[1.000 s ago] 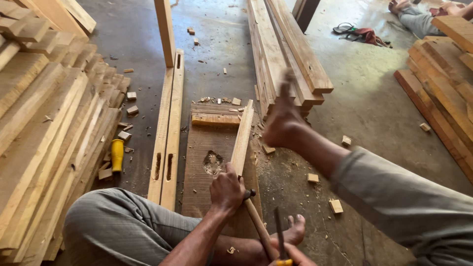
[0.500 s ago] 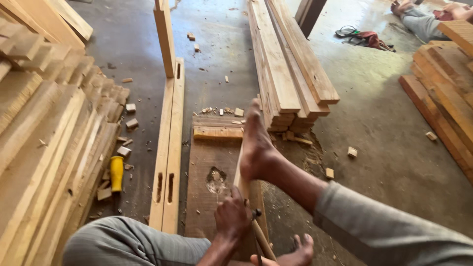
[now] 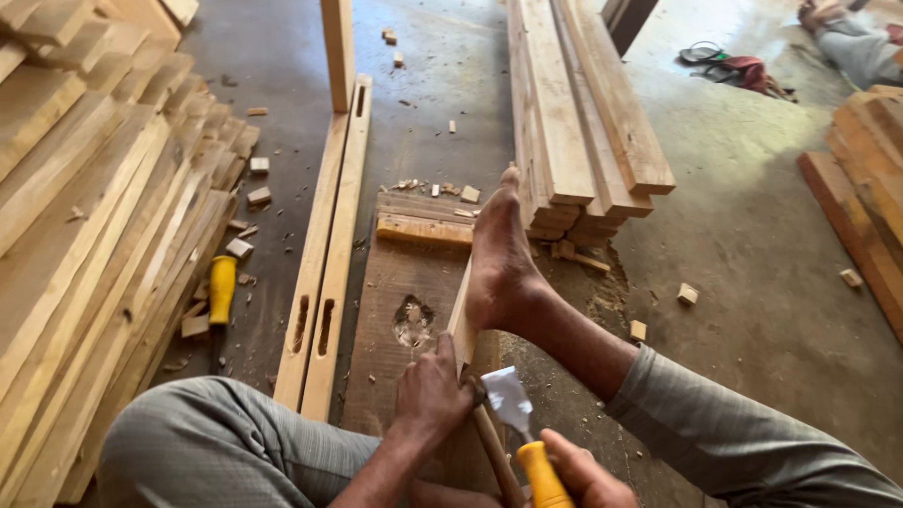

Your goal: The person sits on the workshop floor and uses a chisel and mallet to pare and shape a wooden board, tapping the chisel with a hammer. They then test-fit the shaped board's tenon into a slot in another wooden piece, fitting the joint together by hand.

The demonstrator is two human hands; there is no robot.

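We've got a narrow wood strip [image 3: 461,325] lying on the dark plank [image 3: 386,310], pinned by a bare foot [image 3: 499,254] near its far end. Left hand [image 3: 433,395] has its grip closed tight around the strip's near end. Right hand [image 3: 583,475] is wrapped around the yellow handle of a chisel [image 3: 517,423], blade just beside the strip. Left of the plank lie two mortised rails [image 3: 324,254], then a yellow-handled tool [image 3: 221,287] by the stacked lumber [image 3: 85,235].
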